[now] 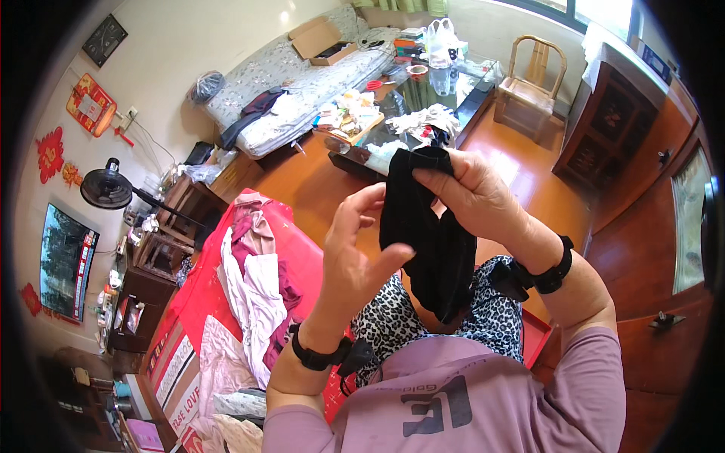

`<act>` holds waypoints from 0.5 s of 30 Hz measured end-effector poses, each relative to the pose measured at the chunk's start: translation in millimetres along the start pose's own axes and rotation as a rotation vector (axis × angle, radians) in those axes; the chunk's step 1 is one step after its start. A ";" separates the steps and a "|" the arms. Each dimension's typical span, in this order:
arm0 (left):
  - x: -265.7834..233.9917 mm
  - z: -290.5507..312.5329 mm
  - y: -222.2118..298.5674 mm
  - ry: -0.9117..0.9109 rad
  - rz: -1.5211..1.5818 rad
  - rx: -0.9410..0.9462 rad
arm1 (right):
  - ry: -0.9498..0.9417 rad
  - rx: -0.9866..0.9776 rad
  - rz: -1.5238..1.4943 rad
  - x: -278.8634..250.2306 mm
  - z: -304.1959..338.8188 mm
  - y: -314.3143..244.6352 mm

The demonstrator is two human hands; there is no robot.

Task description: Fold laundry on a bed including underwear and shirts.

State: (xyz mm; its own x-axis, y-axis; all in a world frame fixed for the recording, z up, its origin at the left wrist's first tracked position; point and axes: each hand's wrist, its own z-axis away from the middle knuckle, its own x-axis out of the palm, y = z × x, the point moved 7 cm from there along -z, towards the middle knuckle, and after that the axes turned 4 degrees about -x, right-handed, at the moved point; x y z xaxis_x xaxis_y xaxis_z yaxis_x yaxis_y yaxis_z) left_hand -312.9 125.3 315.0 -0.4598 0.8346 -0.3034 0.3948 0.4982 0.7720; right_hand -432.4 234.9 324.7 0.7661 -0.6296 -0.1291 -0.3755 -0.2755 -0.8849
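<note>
At the far left, a wall-mounted television (pixel 66 260) is lit, with a black fan (pixel 106 189) up beside it. Next comes a red-covered surface (pixel 308 232), bearing a loose heap of clothes (pixel 257 291) in white, pink and maroon along its middle. Beyond it, a floral sofa (pixel 260 69) carries an open cardboard box (pixel 310 35) and some dark cloth. The left hand (pixel 349 245) stands with thumb and fingers spread, its thumb crossing in front of the left edge of a black garment (pixel 415 234); whether it touches the cloth I cannot tell. The garment hangs in the air before the person's lap, its long axis running nearly up and down, the lower end slanting a little to the right and toward the body. It looks plain, dark and soft, bunched at the top, with a gap between two folds and a narrowing bottom. It covers part of the leopard-print trousers (pixel 498 302) and the near side of a cluttered glass table (pixel 404 100). The right hand (pixel 483 198) pinches its upper edge between thumb and fingers. Farther right stand a bamboo chair (pixel 532 89) and a dark wooden cabinet (pixel 604 124).
</note>
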 end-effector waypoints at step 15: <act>-46.6 -24.6 -2.2 -0.146 0.122 -0.225 | -0.126 0.035 0.014 -37.5 1.4 4.4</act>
State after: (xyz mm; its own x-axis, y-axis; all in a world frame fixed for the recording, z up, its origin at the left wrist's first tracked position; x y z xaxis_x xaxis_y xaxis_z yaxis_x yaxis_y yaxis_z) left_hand -311.9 79.6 341.2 -0.2938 0.9182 -0.2655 0.2462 0.3411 0.9072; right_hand -462.1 258.3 325.0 0.8211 -0.5364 -0.1951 -0.3701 -0.2403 -0.8974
